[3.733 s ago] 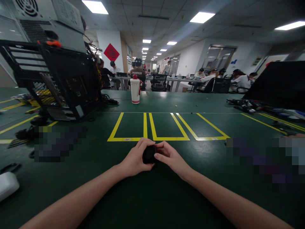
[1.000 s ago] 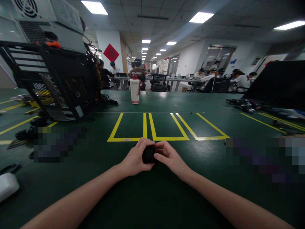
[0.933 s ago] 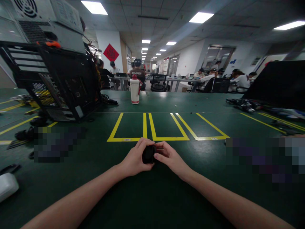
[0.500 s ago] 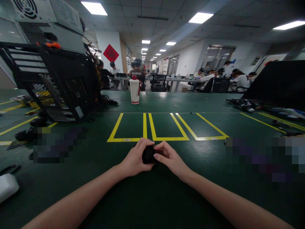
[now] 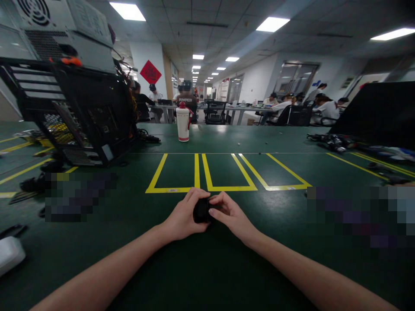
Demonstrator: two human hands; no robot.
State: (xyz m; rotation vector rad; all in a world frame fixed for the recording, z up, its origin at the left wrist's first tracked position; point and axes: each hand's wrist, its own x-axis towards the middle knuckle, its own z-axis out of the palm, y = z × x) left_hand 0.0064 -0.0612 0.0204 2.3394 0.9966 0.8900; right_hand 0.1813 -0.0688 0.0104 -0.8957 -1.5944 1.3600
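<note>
A small black rounded object (image 5: 201, 211) is held just above or on the green table, in the middle of the head view. My left hand (image 5: 182, 218) wraps round it from the left, with the thumb below and the fingers over the top. From the right, my right hand (image 5: 234, 217) pinches at its right end with thumb and fingertips. Its exact kind cannot be made out, since it is dark and partly covered by my fingers. Just beyond my hands, yellow tape outlines (image 5: 231, 188) mark the tabletop.
A black open computer case (image 5: 94, 116) with a metal power supply box on top stands at left. A white cup with a red lid (image 5: 183, 123) stands at the back. White object (image 5: 11, 252) lies at left edge; cables (image 5: 335, 142) at right. Several people sit at far desks.
My hands and the black object have stayed in almost the same place. Far at the back right, a person in white has shifted position.
</note>
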